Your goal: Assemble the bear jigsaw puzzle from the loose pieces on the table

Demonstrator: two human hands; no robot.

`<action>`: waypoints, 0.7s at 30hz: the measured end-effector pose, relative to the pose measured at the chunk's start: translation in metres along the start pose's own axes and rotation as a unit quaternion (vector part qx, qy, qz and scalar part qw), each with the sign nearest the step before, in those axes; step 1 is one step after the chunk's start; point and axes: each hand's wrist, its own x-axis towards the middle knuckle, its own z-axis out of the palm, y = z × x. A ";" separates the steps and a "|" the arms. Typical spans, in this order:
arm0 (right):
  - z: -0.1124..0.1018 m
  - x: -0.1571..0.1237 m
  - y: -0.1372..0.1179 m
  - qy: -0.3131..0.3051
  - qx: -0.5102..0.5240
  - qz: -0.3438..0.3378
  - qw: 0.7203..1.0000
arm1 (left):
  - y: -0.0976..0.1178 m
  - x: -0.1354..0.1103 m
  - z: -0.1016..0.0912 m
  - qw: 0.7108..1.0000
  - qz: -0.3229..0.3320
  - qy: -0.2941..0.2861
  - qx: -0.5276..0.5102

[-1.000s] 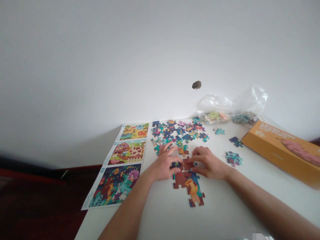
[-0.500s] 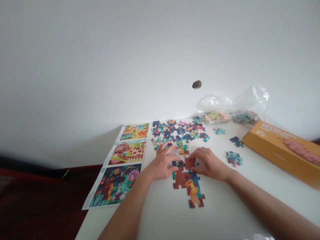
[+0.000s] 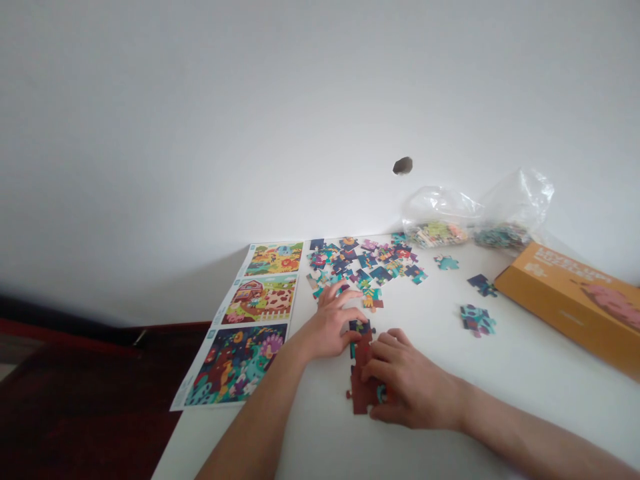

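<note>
White wall (image 3: 320, 113) fills the upper view, marked by a small dark patch (image 3: 403, 166), and a dark red floor (image 3: 85, 400) shows off the left edge of a white table (image 3: 305, 440).

On that table, the right hand (image 3: 413, 380) curls over a joined strip of brown jigsaw pieces (image 3: 362, 381), its fingers closed together on top and its thumb low along the near side. The strip appears pinched or pressed against the tabletop, though the hand hides too much of it to tell whether it has been lifted. Just beyond the right hand's fingertips, a dark blue jigsaw piece (image 3: 359, 327) sits at the strip's far end, close to the left hand (image 3: 330, 325). That hand is open, with its fingers loosely spread and its thumb reaching toward the dark piece.

Ahead of the left fingertips lies a scattered mass of loose jigsaw pieces (image 3: 363, 263), most of them apart from the work under the right hand, which probably keeps them within easy reach. To the left of the left hand, a printed picture sheet (image 3: 240, 327) with three scenes lies flat, apparently placed for reference. Farther past the right hand are small clusters of pieces (image 3: 477, 320), two clear plastic bags (image 3: 505, 213) and an orange cardboard puzzle box (image 3: 575, 300).
</note>
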 end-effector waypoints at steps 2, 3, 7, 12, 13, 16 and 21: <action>0.001 -0.001 -0.001 -0.008 -0.012 -0.002 1.000 | 0.001 0.000 -0.001 1.000 0.000 -0.005 -0.001; 0.000 -0.001 0.000 -0.011 -0.016 -0.001 1.000 | 0.001 0.001 -0.002 1.000 0.000 -0.007 0.000; -0.005 -0.002 0.006 -0.019 -0.024 0.005 1.000 | 0.003 0.002 -0.003 1.000 0.004 -0.007 0.002; -0.007 -0.001 0.007 -0.030 -0.014 0.004 0.999 | 0.001 0.001 -0.001 1.000 0.013 -0.003 0.005; -0.007 -0.001 0.007 -0.032 -0.012 0.006 0.999 | 0.001 0.001 -0.001 1.000 0.014 -0.002 0.005; -0.006 0.000 0.006 -0.033 -0.008 0.010 0.999 | 0.001 0.001 -0.001 1.000 0.014 -0.002 0.006; -0.004 0.000 0.007 -0.031 -0.007 0.012 0.999 | 0.002 0.001 -0.001 1.000 0.016 -0.002 0.001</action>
